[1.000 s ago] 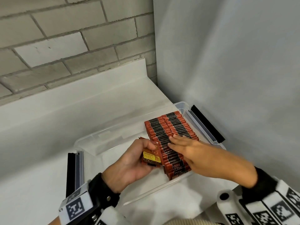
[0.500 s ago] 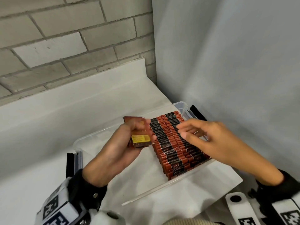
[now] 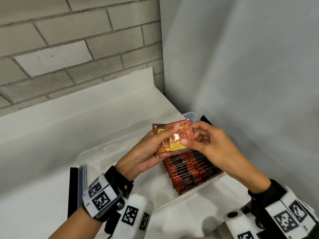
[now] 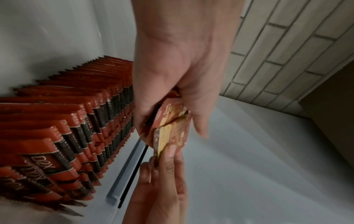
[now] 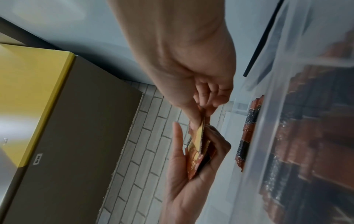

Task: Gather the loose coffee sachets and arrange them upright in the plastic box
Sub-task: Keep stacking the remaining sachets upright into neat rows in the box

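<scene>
A clear plastic box point(image 3: 96, 149) sits on the white counter against the grey wall. Rows of red-and-black coffee sachets point(image 3: 189, 171) stand upright in its right half, seen also as sachet rows point(image 4: 67, 124) in the left wrist view. My left hand point(image 3: 148, 152) holds a small stack of loose sachets point(image 3: 162, 135) above the box. My right hand point(image 3: 198, 142) pinches the top sachet point(image 3: 177, 137) of that stack between thumb and fingers. In the right wrist view the pinched sachet point(image 5: 200, 133) shows edge-on between both hands.
The box's lid point(image 3: 77, 185), black-edged, lies on the counter to the box's left. A grey brick wall point(image 3: 69, 49) runs behind, and a plain grey panel point(image 3: 241, 66) closes the right side. A yellow-and-brown cabinet point(image 5: 57, 106) shows in the right wrist view.
My left hand lifted the sachet stack out of the box. My right hand left the sachet rows, rose, and now pinches the top sachet of the stack.
</scene>
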Motion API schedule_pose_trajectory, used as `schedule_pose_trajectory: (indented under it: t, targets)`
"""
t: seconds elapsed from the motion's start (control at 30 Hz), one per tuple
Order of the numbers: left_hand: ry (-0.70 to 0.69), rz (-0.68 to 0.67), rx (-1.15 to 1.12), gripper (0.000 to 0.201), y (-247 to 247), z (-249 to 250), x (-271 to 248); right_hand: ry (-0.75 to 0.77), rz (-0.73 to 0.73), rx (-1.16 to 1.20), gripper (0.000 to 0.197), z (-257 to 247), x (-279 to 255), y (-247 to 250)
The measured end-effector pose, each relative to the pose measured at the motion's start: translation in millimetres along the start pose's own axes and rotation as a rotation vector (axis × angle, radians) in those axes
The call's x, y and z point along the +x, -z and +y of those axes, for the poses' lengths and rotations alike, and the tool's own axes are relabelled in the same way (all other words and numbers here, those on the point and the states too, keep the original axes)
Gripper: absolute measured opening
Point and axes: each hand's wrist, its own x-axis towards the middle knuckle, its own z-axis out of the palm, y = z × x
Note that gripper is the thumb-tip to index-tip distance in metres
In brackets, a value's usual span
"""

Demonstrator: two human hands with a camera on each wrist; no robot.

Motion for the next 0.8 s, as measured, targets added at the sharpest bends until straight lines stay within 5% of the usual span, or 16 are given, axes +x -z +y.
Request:
schedule_pose_trajectory:
  t: [0.17,0.37,0.53,0.73,0.8]
  targets:
    - [0.119,0.012,-0.134,0.063,7,-3,6,0.11,0.15,0.069,0.017,-8,-3,3]
    - [0.146,-0.077,-0.201,0.043,11,-6,7,0.243,0.146,-0.023,0.011,-9,-4,1]
    - [0.046,-0.194,-0.174,0.032,17,-5,9,0.406,0.059,-0.197,0.029,3,-4,2]
    - [-0.051,-0.101,-0.257,0.025,13,-4,10,0.263,0.099,-0.08,0.049,6,-6,4]
    - [-0.089,-0.071,-0.275,0.032,13,-4,10,0.148,0.168,0.004,0.034,4,-7,2]
